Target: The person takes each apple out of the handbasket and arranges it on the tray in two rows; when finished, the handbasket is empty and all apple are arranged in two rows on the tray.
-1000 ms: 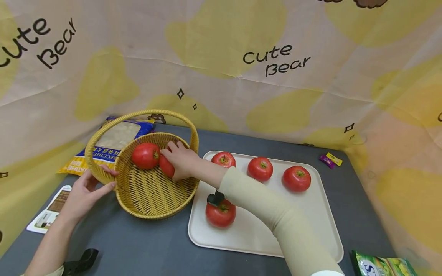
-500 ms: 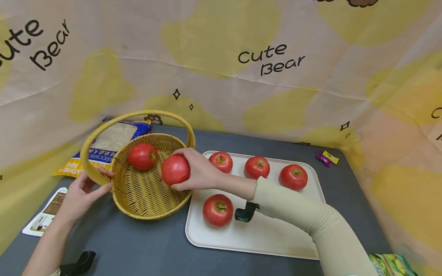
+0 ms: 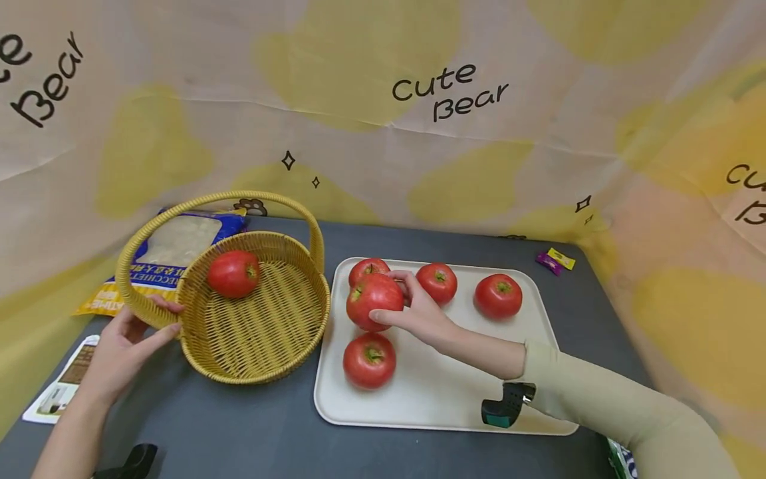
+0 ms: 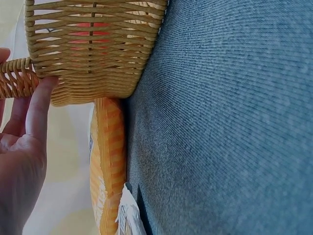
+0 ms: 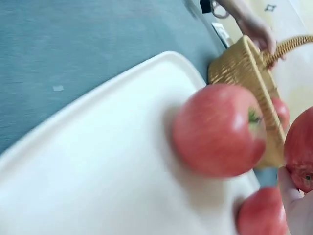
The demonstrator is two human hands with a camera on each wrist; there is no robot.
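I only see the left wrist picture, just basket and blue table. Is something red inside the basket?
Observer: Yes, one apple lies in the wicker basket.
Operator: What's the other hand doing?
Observer: The right hand holds another apple above the white tray.
Operator: Are there more apples on the tray?
Observer: Four rest on it: three in the far row, one near the front.
Operator: And my hand?
Observer: The left hand grips the basket where the handle meets the rim.

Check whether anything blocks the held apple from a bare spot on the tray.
Nothing visible does. The right hand holds the apple above the tray, whose near middle lies bare; other apples sit behind and in front.
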